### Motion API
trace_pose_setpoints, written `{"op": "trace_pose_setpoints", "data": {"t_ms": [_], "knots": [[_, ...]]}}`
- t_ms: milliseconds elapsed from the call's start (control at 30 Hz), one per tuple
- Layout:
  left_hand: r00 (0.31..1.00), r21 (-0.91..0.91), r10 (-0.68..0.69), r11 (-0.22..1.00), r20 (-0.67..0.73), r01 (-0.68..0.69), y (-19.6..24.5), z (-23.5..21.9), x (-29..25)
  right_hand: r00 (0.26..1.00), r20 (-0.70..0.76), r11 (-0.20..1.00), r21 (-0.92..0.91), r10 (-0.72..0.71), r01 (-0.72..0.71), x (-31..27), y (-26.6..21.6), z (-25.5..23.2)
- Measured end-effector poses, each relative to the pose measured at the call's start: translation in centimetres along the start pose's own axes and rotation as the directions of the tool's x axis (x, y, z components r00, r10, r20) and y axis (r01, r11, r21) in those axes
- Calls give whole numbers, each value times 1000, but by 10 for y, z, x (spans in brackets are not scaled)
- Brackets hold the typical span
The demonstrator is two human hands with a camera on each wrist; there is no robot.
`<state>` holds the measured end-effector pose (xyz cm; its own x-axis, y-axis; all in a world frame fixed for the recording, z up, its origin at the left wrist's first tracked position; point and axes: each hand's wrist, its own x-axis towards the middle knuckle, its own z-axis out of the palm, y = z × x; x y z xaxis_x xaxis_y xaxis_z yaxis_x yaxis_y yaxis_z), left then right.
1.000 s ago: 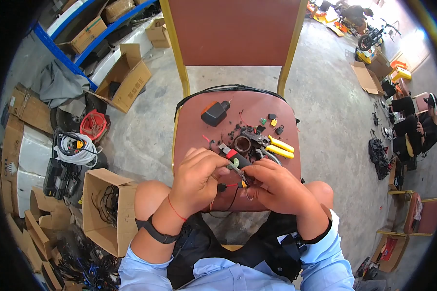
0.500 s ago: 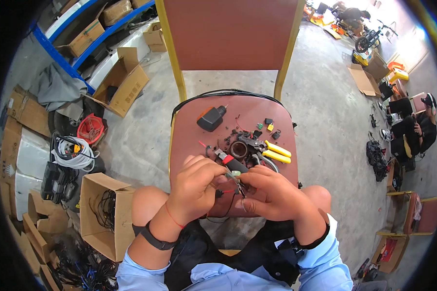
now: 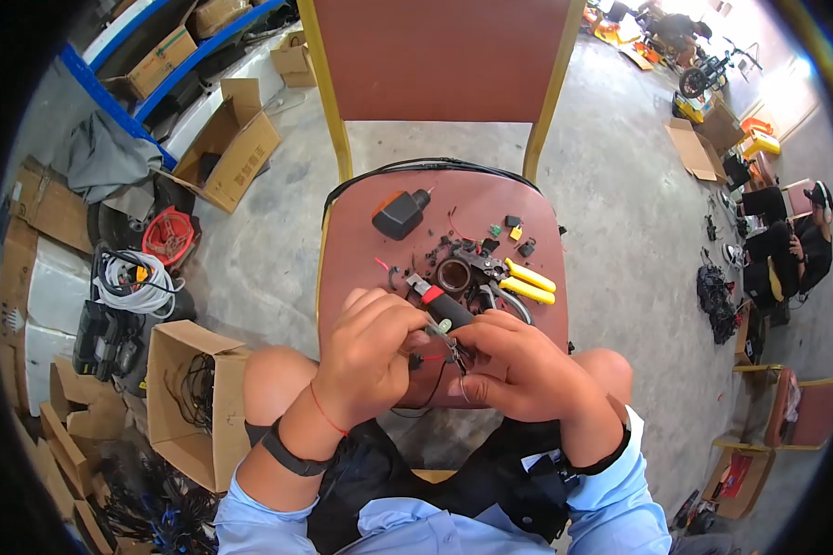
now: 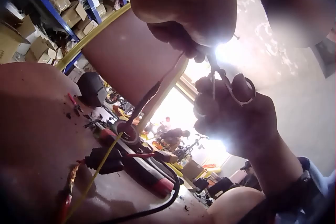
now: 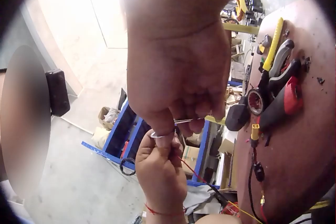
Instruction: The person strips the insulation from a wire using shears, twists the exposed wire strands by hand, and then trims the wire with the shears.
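Head view: left hand (image 3: 372,347) and right hand (image 3: 518,365) meet over the chair seat (image 3: 361,236), fingers curled round a thin wire (image 3: 432,356); left wrist view: right-hand fingers through small scissors (image 4: 231,85); right wrist view: left fingers (image 5: 157,153) pinch the wire.

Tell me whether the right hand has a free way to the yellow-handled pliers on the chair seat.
Probably yes: the yellow-handled pliers lie uncovered just beyond the right hand, but that hand already holds small scissors, which it must put down first.
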<state>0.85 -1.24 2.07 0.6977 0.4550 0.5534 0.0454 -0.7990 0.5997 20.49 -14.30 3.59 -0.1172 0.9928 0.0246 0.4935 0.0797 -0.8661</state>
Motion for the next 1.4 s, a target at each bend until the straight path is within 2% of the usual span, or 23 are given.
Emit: {"op": "trace_pose_setpoints", "data": {"t_ms": [267, 467, 567, 667, 867, 967, 1100, 1267, 1400], "knots": [[997, -109, -69, 991, 44, 73, 0, -4, -2, 1000, 1, 998, -68, -14, 14, 2, -1, 1], [999, -79, -13, 997, 38, 16, -4, -3, -3, 998, -39, 995, -81, -55, 51, 3, -3, 3], [998, -29, 29, 999, 49, -28, -3, -4, -2, 986, -99, 989, -68, -134, 127, 3, 3, 7], [998, -10, 53, 999, 34, -53, -4, -4, -3, 992, -73, 995, -38, -99, 97, 2, 1, 7], [998, -39, 58, 998, 34, -57, -8, -4, -4, 991, -65, 992, -59, -117, 114, 4, 2, 6], [995, -77, 27, 997, 92, -20, -8, -9, -3, 996, -31, 995, -72, -78, 76, 3, -3, 5], [995, -153, 9, 988, 98, 6, -8, -10, -3, 998, 2, 994, -84, -64, 64, 3, -4, 3], [987, -241, -24, 968, 159, 62, -9, -13, -1, 995, 10, 990, -90, -104, 105, 3, -4, 2], [981, -263, -13, 963, 192, 64, -8, -16, 0, 996, 31, 994, -69, -85, 87, 4, -5, 3]]}}
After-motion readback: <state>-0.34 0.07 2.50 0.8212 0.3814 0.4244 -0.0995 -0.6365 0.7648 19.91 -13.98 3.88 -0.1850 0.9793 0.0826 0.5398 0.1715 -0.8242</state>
